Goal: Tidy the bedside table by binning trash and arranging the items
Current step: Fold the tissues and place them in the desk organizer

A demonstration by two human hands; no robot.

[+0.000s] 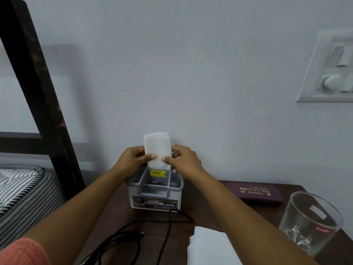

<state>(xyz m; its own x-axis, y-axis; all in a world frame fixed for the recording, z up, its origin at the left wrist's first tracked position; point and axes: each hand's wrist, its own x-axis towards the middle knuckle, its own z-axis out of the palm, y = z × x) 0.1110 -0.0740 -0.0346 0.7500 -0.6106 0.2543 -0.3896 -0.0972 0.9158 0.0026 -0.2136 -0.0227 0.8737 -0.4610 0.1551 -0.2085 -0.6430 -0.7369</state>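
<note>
A folded white tissue wad point(157, 146) stands upright in the rear slot of a small grey-and-white organiser box point(154, 196) labelled OPEL, at the back of the dark wooden bedside table point(298, 190). My left hand point(131, 159) pinches the wad's left edge and my right hand point(183, 161) pinches its right edge. The wad's lower end is hidden inside the box. A yellow price sticker point(158, 173) shows on the box's inner wall.
A maroon spectacle case point(256, 193) lies right of the box. A clear glass tumbler point(309, 224) stands at the right front. White paper point(208, 247) and a black cable point(133, 236) lie in front. A dark bed frame point(38, 92), striped mattress point(23, 190) and wall switchboard point(332, 67) surround.
</note>
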